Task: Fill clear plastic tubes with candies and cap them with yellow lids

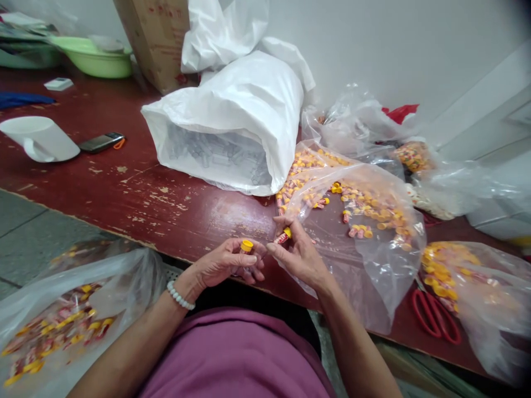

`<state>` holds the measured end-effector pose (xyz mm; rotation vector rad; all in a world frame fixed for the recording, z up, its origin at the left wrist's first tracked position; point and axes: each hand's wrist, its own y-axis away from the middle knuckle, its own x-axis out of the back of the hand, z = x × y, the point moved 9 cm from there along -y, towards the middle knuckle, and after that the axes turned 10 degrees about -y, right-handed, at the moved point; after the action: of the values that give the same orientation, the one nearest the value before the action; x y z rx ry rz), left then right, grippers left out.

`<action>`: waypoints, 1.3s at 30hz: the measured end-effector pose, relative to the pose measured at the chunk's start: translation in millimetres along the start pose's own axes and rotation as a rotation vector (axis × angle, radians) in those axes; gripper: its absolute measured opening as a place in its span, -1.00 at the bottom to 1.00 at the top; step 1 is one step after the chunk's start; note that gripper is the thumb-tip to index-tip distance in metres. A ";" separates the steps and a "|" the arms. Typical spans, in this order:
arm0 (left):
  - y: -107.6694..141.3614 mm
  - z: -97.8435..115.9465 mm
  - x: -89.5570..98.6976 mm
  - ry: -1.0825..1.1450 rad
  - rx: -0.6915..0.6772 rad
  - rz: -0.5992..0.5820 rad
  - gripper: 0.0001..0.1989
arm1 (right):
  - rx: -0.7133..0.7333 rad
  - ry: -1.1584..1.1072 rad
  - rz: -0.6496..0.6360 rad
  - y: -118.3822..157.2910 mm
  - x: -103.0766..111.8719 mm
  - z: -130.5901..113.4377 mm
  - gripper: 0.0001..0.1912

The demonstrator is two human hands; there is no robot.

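My left hand (240, 261) is closed around a small clear tube with a yellow cap (246, 246) on top, just over the table's front edge. Close to its right, my right hand (296, 251) pinches a small red-and-white piece with a yellow cap (284, 236), held tilted. The hands are a short gap apart. Beyond them lies an open clear bag (373, 260) with many yellow-capped pieces. A white sack (257, 99) lies with its mouth facing me, clear tubes inside it.
On the red table (136, 204) are a white mug (41, 138), a phone (102, 142), a cardboard box (155, 41) and a green basin (93, 58). Red scissors (435, 315) lie right, beside another bag (493, 298). A filled bag (124, 282) stands low at left.
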<state>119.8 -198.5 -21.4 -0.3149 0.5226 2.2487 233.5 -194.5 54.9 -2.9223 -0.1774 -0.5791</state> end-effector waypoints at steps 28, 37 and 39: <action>-7.7 10.0 -27.9 -0.298 -0.108 0.057 -0.85 | 0.187 -0.105 0.321 -16.3 6.1 -8.5 -0.66; -11.4 -1.5 -40.0 -0.143 -0.058 0.071 -0.76 | -0.003 -0.361 0.316 -28.0 -9.6 21.8 -0.62; -8.7 -5.4 -38.5 -0.055 -0.012 0.057 -0.73 | -0.048 -0.435 0.272 -21.7 -10.1 25.7 -0.58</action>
<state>151.9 -220.8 -13.7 -0.2462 0.4955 2.3094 230.5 -169.6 30.3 -3.0026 0.1859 0.0972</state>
